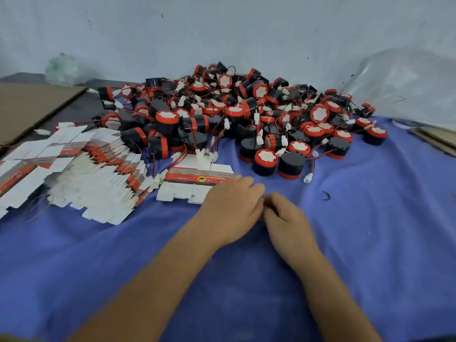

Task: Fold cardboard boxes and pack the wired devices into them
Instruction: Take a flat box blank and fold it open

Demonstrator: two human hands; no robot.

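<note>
2 hands (232,208), 1 device pile (237,114)

No legible text anywhere. The flat carton blank (198,177) lying just beyond the left hand (230,208) has a red band with a small round yellow emblem showing a dark animal figure, plus lines of print too blurred to read. The stack of flat cartons (81,169) at left has similar red/grey printing, also unreadable.

The cloth (345,243) under my arms is plain blue-violet. The devices (246,112) are black with red rims, white star-shaped faces, thin red and black wires and white plugs. The flat boxes (81,169) are white with red and grey bands.
</note>
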